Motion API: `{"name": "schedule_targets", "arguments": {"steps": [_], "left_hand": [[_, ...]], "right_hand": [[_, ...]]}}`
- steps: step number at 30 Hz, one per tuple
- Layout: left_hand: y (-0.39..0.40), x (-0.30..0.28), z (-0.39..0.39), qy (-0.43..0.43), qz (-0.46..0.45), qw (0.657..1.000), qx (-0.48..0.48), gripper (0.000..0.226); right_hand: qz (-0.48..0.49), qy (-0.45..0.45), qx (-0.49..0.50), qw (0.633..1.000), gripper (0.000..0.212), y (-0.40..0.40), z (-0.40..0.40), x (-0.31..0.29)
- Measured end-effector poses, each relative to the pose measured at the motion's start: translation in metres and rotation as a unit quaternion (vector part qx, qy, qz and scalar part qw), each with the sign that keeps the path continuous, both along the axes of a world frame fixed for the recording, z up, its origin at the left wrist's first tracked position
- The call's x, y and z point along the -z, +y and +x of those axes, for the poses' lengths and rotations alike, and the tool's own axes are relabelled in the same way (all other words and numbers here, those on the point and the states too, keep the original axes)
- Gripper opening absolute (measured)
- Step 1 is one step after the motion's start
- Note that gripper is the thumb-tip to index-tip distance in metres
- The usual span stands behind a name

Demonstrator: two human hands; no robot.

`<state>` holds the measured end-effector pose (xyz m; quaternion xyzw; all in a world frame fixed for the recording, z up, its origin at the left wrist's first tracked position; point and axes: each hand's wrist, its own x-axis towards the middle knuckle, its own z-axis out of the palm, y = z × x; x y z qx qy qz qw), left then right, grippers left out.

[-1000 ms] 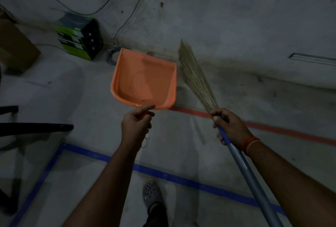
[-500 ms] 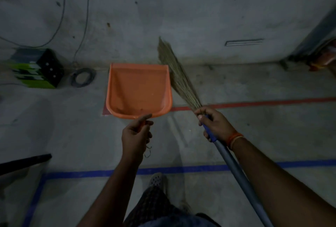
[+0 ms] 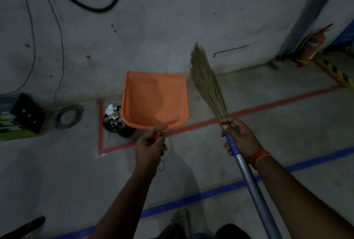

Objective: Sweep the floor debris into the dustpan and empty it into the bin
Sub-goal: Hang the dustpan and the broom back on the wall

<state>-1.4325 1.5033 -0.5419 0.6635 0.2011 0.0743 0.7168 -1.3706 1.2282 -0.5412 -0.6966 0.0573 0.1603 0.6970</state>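
The left hand (image 3: 150, 147) curls tight round the handle of the orange dustpan (image 3: 155, 100), holding it above the floor, its left edge overlapping the black bin (image 3: 115, 123) of rubbish; the right hand (image 3: 240, 139) grips the grass broom (image 3: 207, 83) just right of the dustpan, bristles pointing up; red floor tape (image 3: 100, 123) runs along the bin's left side.

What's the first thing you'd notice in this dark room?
The bright orange dustpan, held up mid-picture by the left hand. Beside it, the right hand grips a straw broom. A dark bin full of rubbish sits behind the dustpan, inside red floor tape.
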Motion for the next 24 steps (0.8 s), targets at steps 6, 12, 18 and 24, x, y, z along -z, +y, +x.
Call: {"name": "schedule_targets", "arguments": {"steps": [6,12,18,24], "left_hand": [[-0.046,-0.009,0.062,-0.021,-0.009,0.998,0.064,0.038],[-0.155,-0.023,0.130,-0.031,-0.007,0.993,0.115,0.043],[-0.298,-0.030,0.197,-0.043,-0.032,0.990,0.131,0.039],[-0.435,-0.052,0.252,-0.054,-0.056,0.986,0.147,0.035]], "right_hand": [[-0.003,-0.026,0.047,0.999,0.014,-0.051,0.031,-0.025],[-0.023,-0.055,0.072,0.996,0.013,-0.146,0.083,-0.042],[-0.040,-0.084,0.087,0.992,0.013,-0.283,0.138,-0.056],[-0.045,-0.114,0.099,0.988,0.014,-0.409,0.187,-0.086]]}}
